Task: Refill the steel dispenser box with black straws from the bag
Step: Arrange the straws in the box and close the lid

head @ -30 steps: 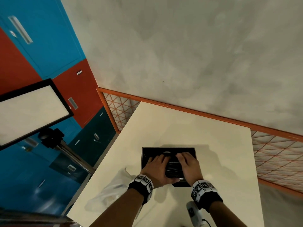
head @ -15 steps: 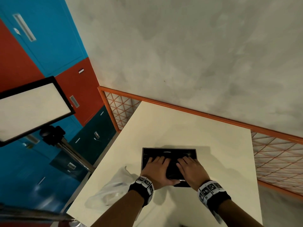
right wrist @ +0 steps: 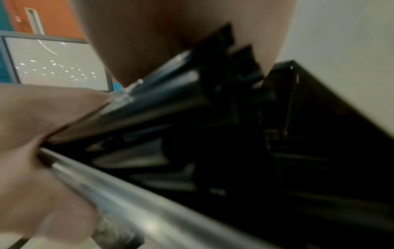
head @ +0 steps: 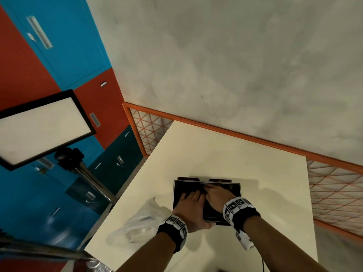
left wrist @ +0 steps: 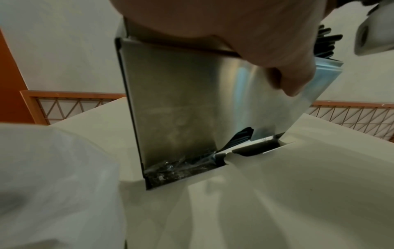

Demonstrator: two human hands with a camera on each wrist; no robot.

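Note:
The steel dispenser box point(head: 234, 190) stands open-topped on the pale table point(head: 216, 150), dark inside with black straws point(right wrist: 162, 99). My left hand point(head: 191, 201) lies over the box's near left part, fingers reaching inside. Its thumb point(left wrist: 294, 79) curls down the outer steel wall point(left wrist: 181, 109), so it holds the near rim. My right hand point(head: 213, 193) is inside the box toward the far rim, fingers curled on a bunch of straws. More straws show at the bottom slot point(left wrist: 241, 136). The white plastic bag point(head: 137, 222) lies crumpled just left of the box.
A light panel on a stand point(head: 39, 126) rises left of the table. An orange mesh fence point(head: 334, 193) runs behind and to the right. Blue and red cabinets point(head: 59, 46) fill the left. Bare tabletop lies beyond the box.
My right hand has moved left and toward the far rim, its fingers now curled. My left hand has drawn back to the near rim with its thumb over the front wall.

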